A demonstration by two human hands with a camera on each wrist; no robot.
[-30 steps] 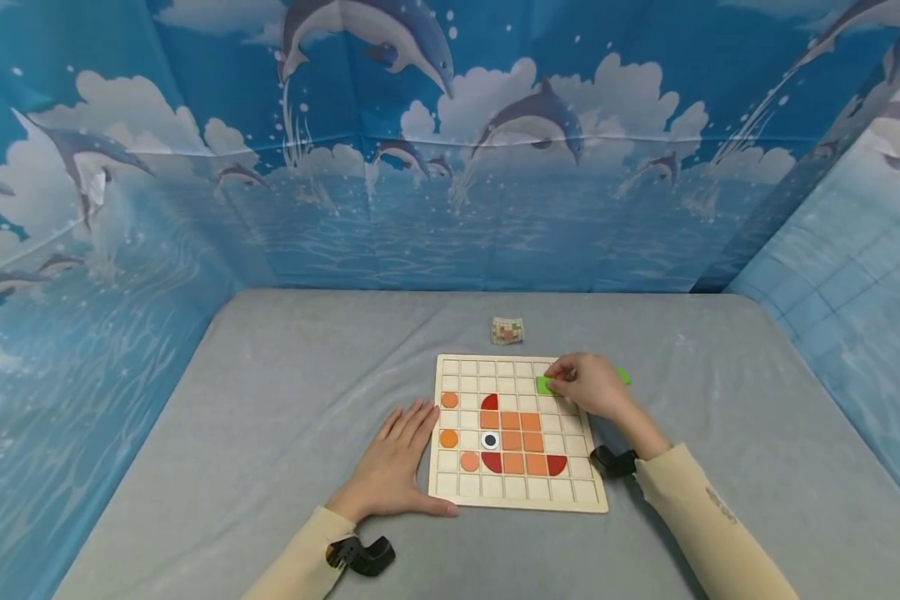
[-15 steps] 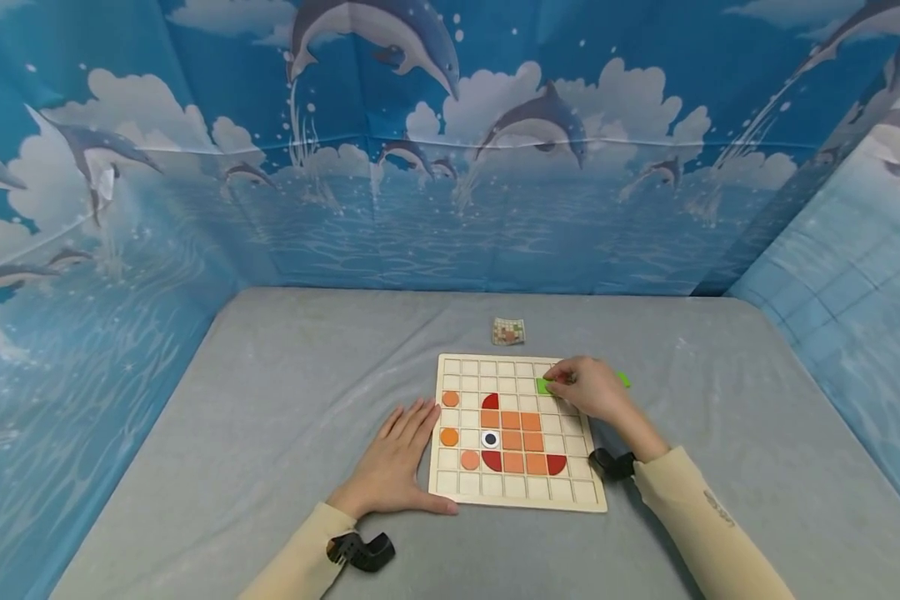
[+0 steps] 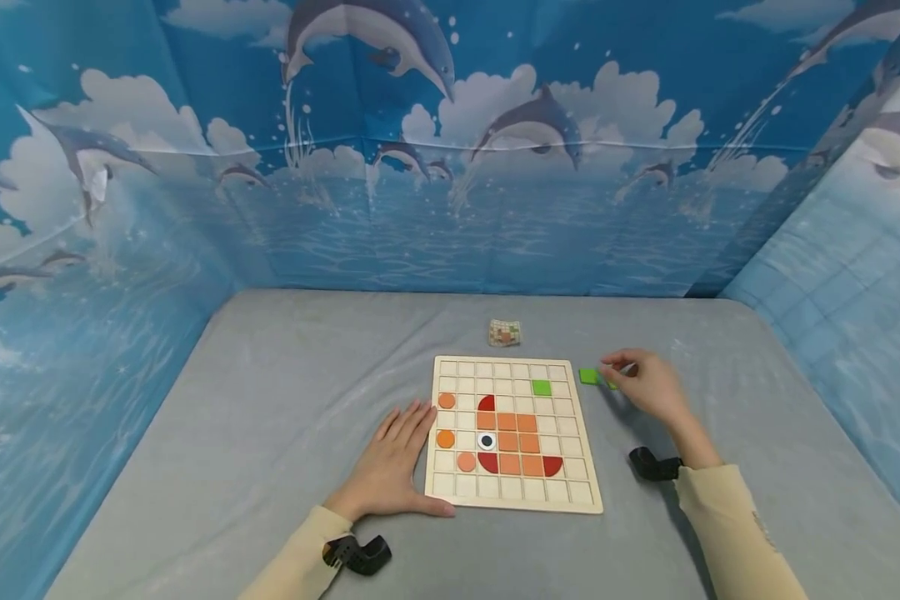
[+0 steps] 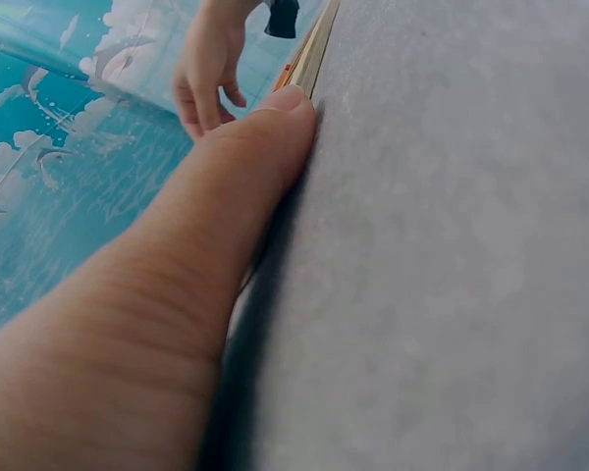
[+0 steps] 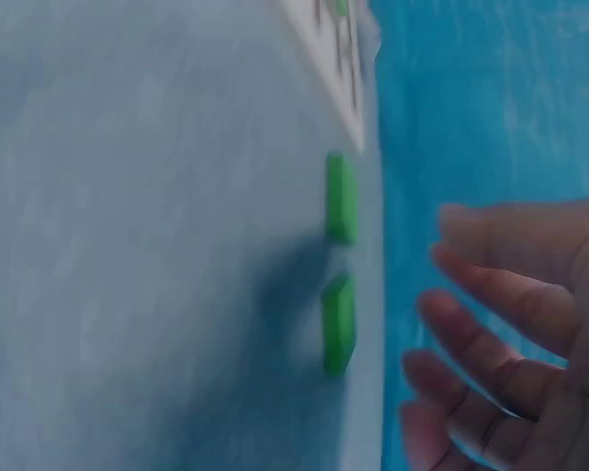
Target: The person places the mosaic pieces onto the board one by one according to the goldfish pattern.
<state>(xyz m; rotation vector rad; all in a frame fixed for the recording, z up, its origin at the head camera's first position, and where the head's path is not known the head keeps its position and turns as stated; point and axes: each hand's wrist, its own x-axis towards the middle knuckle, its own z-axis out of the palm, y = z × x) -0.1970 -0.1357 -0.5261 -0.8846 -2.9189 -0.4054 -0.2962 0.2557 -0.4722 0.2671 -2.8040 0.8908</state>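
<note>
A wooden grid board (image 3: 566,500) lies on the table with coloured pieces in its cells. My left hand (image 3: 390,467) rests at its left side, fingers spread, thumb along the near edge; in the left wrist view the thumb (image 4: 265,132) touches the board's edge. One green square tile (image 3: 542,388) sits in a cell at the upper right. Right of the board, my right hand (image 3: 648,383) hovers over two loose green tiles, holding nothing. The right wrist view shows its fingers loosely bent, above and apart from the nearer green tile (image 5: 340,326) and the farther green tile (image 5: 342,198).
Orange squares (image 3: 507,442), red quarter-circles (image 3: 552,466), orange discs (image 3: 446,439) and an eye disc (image 3: 487,442) fill several cells. A small patterned card (image 3: 505,333) lies beyond the board. Dolphin-print cloth (image 3: 450,217) hangs behind the grey table (image 3: 307,350).
My right hand has let go of the green tile in the upper right cell and moved right, off the board, over the loose green tiles. My left hand stays put.
</note>
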